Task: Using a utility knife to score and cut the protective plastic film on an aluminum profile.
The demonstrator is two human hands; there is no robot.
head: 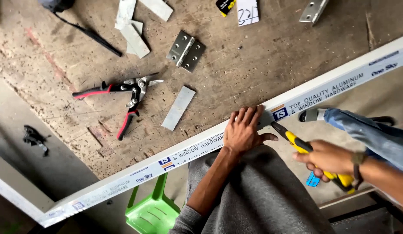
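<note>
A long white aluminium profile (123, 184) with printed film lies slanted along the edge of a worn wooden workbench (253, 60). My left hand (244, 130) presses flat on the profile, fingers spread over its top. My right hand (325, 158) grips a yellow-handled screwdriver (297, 145), whose dark tip meets the profile just right of my left thumb. My grey trouser leg (258, 195) fills the lower middle.
Red-handled tin snips (123, 93) lie open on the bench beside a small metal strip (178, 108). A steel hinge (186, 50), more metal offcuts (134, 37) and a second hinge (313, 10) lie farther back. A green plastic stool (151, 212) stands below.
</note>
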